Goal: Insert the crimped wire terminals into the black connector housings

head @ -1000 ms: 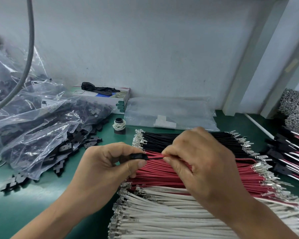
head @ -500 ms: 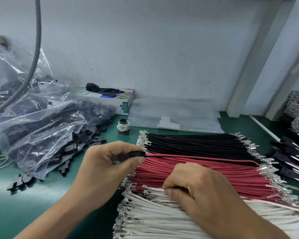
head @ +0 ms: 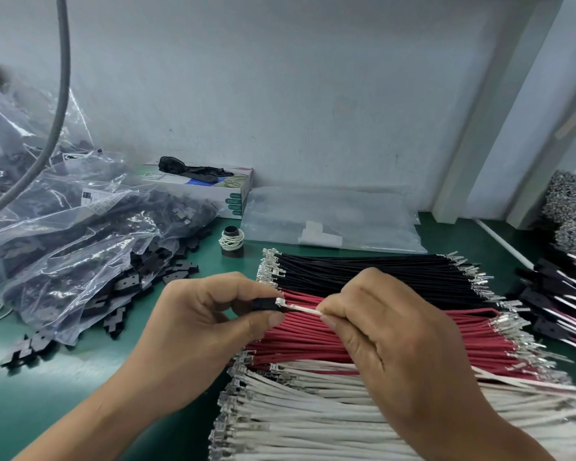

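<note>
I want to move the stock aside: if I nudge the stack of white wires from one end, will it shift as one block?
Probably not. The white wires lie loose, with no tie showing, so they would likely fan out. They look thin and flexible, so pushing endwise may buckle them. The metal terminals at their ends could snag each other or bend.

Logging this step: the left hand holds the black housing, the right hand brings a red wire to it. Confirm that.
Not quite. In the head view the right hand pinches a white wire, not red; the left hand does hold the black housing.
</note>
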The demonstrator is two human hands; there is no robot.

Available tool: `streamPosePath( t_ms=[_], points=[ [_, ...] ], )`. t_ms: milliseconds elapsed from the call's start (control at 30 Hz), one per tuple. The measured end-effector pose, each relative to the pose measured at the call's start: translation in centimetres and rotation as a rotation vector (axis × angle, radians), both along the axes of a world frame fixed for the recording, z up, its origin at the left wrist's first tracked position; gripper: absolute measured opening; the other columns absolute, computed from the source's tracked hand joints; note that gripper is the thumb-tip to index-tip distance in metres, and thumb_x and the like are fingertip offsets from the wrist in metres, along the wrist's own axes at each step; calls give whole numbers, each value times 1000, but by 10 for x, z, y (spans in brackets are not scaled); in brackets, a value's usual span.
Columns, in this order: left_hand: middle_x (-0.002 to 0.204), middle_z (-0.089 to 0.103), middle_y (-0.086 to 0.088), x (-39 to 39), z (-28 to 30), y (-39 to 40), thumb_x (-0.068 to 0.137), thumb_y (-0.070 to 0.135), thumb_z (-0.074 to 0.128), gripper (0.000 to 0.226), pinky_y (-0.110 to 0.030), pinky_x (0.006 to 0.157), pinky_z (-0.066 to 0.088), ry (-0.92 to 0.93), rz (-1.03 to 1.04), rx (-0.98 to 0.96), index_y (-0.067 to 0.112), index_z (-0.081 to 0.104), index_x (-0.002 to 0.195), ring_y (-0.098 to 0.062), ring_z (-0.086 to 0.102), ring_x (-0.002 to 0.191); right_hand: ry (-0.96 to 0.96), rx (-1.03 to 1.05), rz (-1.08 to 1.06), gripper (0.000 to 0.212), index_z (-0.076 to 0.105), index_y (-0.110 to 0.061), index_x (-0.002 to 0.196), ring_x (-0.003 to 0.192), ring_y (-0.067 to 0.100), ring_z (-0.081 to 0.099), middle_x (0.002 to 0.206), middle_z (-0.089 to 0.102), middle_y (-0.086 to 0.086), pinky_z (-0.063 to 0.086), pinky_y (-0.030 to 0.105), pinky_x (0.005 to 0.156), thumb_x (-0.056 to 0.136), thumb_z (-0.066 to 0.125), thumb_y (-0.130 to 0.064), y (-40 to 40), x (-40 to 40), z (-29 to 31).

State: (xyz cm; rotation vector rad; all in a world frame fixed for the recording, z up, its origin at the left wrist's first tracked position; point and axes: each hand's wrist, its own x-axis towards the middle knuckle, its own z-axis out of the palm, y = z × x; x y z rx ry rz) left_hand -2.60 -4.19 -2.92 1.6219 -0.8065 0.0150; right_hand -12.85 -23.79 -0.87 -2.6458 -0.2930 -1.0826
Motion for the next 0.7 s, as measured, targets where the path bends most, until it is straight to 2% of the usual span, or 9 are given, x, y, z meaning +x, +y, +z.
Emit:
streamPosePath(
  t_ms=[67, 200, 333, 533, 633, 700],
  points=[
    [71, 72, -7, -1, 0, -1, 72, 14, 84, 17, -12, 56, 48, 6, -20, -4, 22, 84, 87, -8, 61, 58, -23, -51, -15, 11, 73, -16, 88, 71, 17, 59, 82, 59, -4, 51, 33, 49, 94, 66, -20, -1, 1, -3],
    [70, 73, -10, -1, 1, 0, 71, 23, 84, 16, -14, 54, 50, 48, -12, -8, 27, 84, 87, -9, 64, 57, -50, -86, -8, 5, 73, -14, 88, 68, 18, 57, 81, 59, -3, 49, 33, 46, 91, 70, -12, -7, -1, -2],
    [69, 72, -12, 0, 1, 1, 72, 18, 84, 18, -14, 55, 50, 86, -32, -22, 21, 84, 90, -10, 63, 57, -18, -194, -48, 21, 71, -15, 89, 68, 17, 52, 81, 57, -3, 46, 34, 43, 79, 82, 1, -7, 1, -4],
    [67, 71, -9, -4, 3, -1, 71, 17, 84, 19, -15, 55, 49, 108, -73, -29, 14, 84, 90, -10, 62, 57, -8, -195, -72, 19, 70, -16, 86, 69, 18, 52, 81, 56, -3, 45, 35, 44, 81, 80, -1, -6, 3, -5],
    [65, 69, -8, -3, 4, 0, 73, 17, 89, 18, -15, 55, 48, 108, -97, -9, 15, 84, 90, -11, 60, 57, -18, -118, -1, 8, 70, -14, 86, 72, 18, 55, 83, 57, -4, 49, 35, 51, 91, 71, -8, -5, 4, -9],
    [67, 70, -10, -2, 4, 2, 72, 25, 87, 20, -18, 56, 50, 118, -103, 1, 18, 84, 91, -12, 61, 58, -24, -41, 32, 11, 70, -14, 86, 72, 16, 56, 84, 58, -4, 49, 33, 54, 96, 64, -14, -4, 5, -10]
  ],
)
